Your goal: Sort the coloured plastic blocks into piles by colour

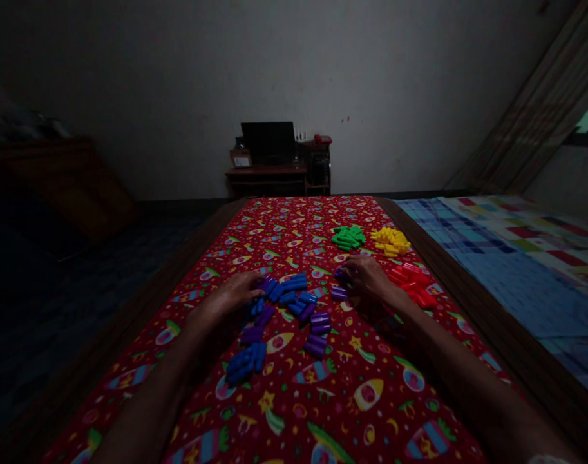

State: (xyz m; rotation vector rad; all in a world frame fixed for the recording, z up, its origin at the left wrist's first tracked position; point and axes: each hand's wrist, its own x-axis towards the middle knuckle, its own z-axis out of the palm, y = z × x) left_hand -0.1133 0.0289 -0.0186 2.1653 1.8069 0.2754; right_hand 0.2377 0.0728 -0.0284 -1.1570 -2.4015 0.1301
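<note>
Both my hands rest on a red patterned tablecloth (322, 399) among small plastic blocks. My left hand (236, 293) lies palm down, its fingertips on a purple block at the edge of a scatter of blue blocks (290, 291) and purple blocks (317, 325). My right hand (368, 276) is curled over a purple block (339, 291) beside a pile of red blocks (414, 285). A separate bunch of blue blocks (246, 362) lies nearer to me. The dim light hides the fingers' exact grip.
Green blocks (348, 237) and yellow blocks (391, 241) form two piles farther back on the table. A checked mattress (516, 258) lies to the right. A desk with a dark monitor (268, 143) stands against the far wall.
</note>
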